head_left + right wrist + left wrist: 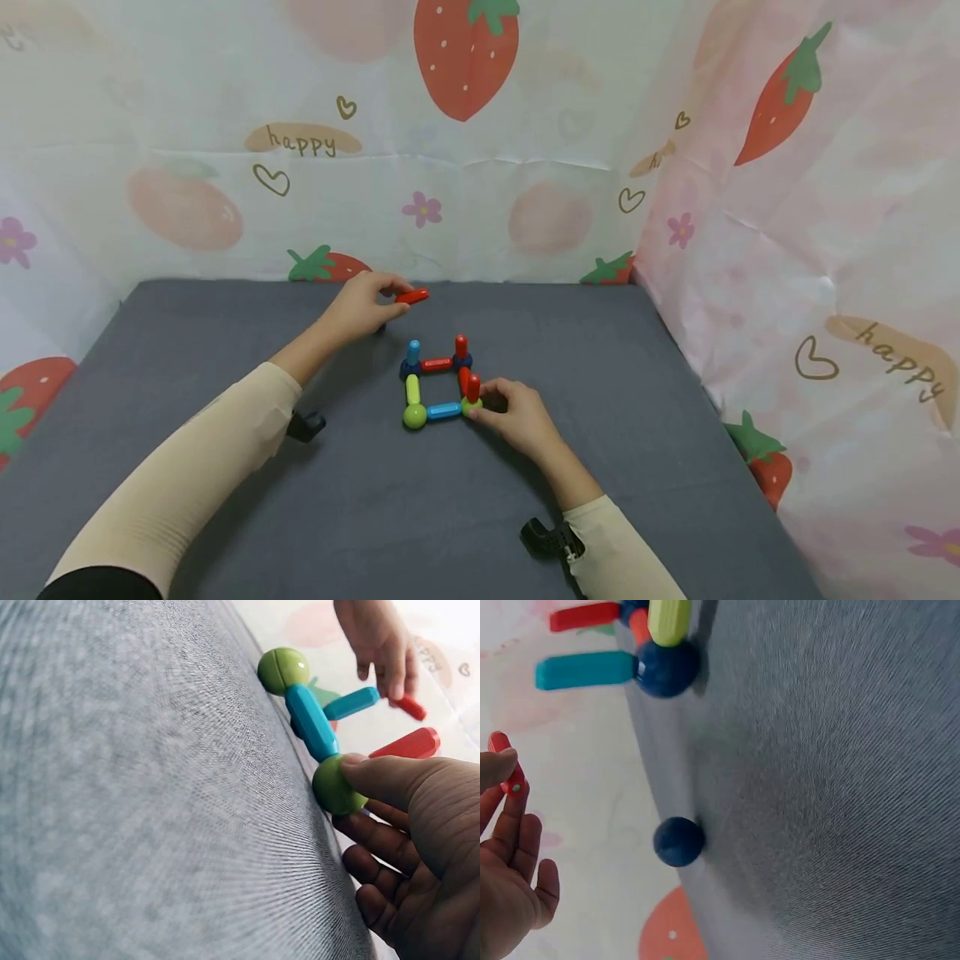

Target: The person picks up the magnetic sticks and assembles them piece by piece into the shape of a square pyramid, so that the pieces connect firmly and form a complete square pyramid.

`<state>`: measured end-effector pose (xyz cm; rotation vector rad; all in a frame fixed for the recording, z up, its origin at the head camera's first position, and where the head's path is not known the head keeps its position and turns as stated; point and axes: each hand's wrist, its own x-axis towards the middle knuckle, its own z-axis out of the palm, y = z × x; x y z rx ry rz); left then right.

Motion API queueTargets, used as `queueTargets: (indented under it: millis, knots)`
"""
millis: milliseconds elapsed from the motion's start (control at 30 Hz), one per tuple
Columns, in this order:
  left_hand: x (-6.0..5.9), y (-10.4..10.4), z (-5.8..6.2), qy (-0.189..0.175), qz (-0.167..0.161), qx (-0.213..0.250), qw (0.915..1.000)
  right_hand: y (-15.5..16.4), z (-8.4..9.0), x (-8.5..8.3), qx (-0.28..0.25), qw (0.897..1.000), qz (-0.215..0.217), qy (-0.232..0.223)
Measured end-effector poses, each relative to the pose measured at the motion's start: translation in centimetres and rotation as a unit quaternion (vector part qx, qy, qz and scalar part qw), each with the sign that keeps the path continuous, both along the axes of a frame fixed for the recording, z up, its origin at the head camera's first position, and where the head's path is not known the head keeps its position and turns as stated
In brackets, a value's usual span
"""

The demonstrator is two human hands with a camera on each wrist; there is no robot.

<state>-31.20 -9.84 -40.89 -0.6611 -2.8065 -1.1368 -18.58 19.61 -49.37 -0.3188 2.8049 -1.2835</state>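
Between thumb and fingers, my left hand (362, 305) pinches a loose red rod (412, 296), raised beyond the far side of a square frame of rods and balls. My right hand (521, 417) grips the green ball (336, 787) at the frame's near right corner, where a red rod (473, 387) stands upright. A second green ball (415, 417) forms the near left corner, joined by a lying blue rod (444, 411). Both far corners are dark blue balls; the left one carries an upright blue rod (414, 352), the right one an upright red rod (461, 346).
A loose dark blue ball (679, 841) lies on the grey tabletop (360, 500), mostly hidden behind my left hand in the head view. Strawberry-printed cloth (465, 208) hangs along the table's back and sides. Black wrist mounts (542, 539) stick out from the sleeves.
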Motion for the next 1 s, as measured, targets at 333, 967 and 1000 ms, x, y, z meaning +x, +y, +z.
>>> queueTargets:
  millis: [333,967,1000]
  knots:
    - [4.4,-1.1,1.0,0.005,-0.004,0.007,1.0,0.0,-0.1,0.0,0.004,1.0,-0.004,0.006]
    - [9.6,-1.9,1.0,-0.026,-0.014,-0.012,0.9995,0.0,-0.2,-0.1,0.004,1.0,-0.005,0.007]
    - [9.8,-1.8,0.8,-0.029,-0.018,-0.012,0.9993,0.0,-0.1,-0.1,0.004,1.0,-0.005,0.008]
